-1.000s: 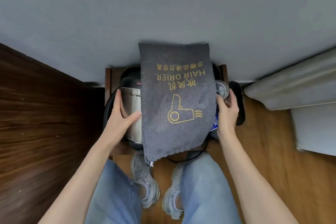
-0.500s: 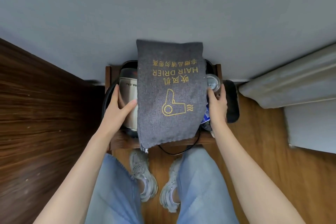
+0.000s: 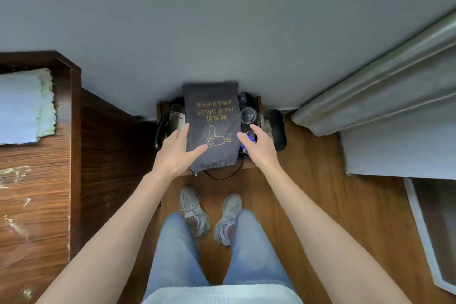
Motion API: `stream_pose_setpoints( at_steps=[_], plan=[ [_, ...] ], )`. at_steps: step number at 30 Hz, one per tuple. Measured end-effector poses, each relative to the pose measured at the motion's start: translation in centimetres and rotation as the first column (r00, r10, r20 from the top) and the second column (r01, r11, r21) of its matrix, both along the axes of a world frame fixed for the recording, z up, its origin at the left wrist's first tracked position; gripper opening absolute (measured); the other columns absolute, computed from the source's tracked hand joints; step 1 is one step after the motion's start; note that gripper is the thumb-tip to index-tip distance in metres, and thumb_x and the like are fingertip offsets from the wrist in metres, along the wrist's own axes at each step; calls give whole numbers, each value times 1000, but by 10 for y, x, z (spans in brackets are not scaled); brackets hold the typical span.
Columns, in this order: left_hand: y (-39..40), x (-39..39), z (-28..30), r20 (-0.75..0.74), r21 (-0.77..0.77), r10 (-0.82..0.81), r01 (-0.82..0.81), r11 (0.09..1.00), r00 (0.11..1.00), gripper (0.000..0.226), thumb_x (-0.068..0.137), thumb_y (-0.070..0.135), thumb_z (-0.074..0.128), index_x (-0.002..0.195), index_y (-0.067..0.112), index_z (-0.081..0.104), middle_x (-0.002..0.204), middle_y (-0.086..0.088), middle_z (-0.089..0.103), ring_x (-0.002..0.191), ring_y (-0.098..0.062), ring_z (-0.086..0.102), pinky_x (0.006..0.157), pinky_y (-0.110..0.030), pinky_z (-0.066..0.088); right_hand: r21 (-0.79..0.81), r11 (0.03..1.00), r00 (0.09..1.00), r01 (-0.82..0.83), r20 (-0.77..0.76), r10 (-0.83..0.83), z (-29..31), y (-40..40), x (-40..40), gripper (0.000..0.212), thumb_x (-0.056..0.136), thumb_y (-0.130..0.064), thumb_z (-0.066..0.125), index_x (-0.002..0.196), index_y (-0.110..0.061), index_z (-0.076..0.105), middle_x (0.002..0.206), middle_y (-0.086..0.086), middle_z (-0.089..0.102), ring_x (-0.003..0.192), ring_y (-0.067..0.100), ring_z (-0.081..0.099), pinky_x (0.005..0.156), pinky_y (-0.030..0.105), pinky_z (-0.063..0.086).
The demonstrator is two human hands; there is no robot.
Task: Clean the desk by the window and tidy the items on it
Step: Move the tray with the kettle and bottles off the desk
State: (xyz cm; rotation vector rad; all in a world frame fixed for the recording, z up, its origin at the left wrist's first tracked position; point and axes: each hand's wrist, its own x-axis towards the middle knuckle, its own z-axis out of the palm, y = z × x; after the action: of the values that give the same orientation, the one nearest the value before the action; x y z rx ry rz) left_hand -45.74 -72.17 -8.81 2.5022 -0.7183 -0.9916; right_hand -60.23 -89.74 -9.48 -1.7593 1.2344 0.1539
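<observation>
One grey hair-drier bag (image 3: 212, 116); two spread hands, left hand (image 3: 176, 153) touching it, right hand (image 3: 259, 145) seemingly apart.

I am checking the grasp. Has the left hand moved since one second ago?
Yes. The left hand left the kettle side and shifted right, toward the hair drier bag; its thumb now lies across the bag's lower part.

both hands (image 3: 172, 153) released, camera view pulled back
</observation>
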Motion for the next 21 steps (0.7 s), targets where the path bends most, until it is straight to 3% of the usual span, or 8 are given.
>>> stream_pose_setpoints(
  at_steps=[3, 6, 10, 18, 21],
  plan=[
    [0, -15, 43, 49, 64, -128, 125, 990, 991, 87, 83, 70, 47, 152, 28, 15, 154, -5, 30, 141, -24, 29, 108, -42, 34, -56, 989, 990, -138, -41, 136, 46, 21, -6, 66, 88, -57, 56, 142, -22, 44, 141, -1, 51, 128, 21, 48, 104, 38, 42],
    [6, -31, 72, 101, 144, -277, 262, 954, 956, 86, 84, 71, 43, 152, 27, 17, 155, -9, 28, 142, -26, 25, 112, -40, 28, -76, 959, 960, -274, -81, 268, 75, 37, -14, 66, 88, -57, 55, 143, -22, 42, 146, -1, 46, 135, 22, 40, 109, 44, 37],
    [26, -54, 88, 111, 261, -418, 379, 888, 902, 84, 86, 70, 40, 152, 24, 17, 154, -11, 29, 142, -28, 25, 116, -41, 24, -139, 876, 881, -462, -179, 437, 99, 55, -26, 68, 89, -56, 54, 145, -19, 42, 147, 1, 45, 137, 23, 36, 111, 41, 34],
    [83, -87, 96, 47, 363, -389, 347, 865, 920, 80, 85, 65, 44, 150, 22, 24, 149, -10, 38, 137, -29, 33, 111, -41, 29, -102, 728, 730, -678, -201, 653, 102, 94, -35, 66, 90, -57, 51, 144, -19, 42, 146, 2, 47, 135, 25, 39, 110, 39, 32],
    [104, -94, 100, 35, 366, -365, 328, 871, 930, 75, 88, 61, 45, 149, 22, 26, 147, -11, 39, 136, -29, 33, 112, -42, 29, -86, 718, 721, -691, -161, 674, 104, 114, -26, 66, 91, -56, 52, 144, -19, 42, 147, 1, 46, 135, 24, 38, 110, 39, 32]
  ],
)
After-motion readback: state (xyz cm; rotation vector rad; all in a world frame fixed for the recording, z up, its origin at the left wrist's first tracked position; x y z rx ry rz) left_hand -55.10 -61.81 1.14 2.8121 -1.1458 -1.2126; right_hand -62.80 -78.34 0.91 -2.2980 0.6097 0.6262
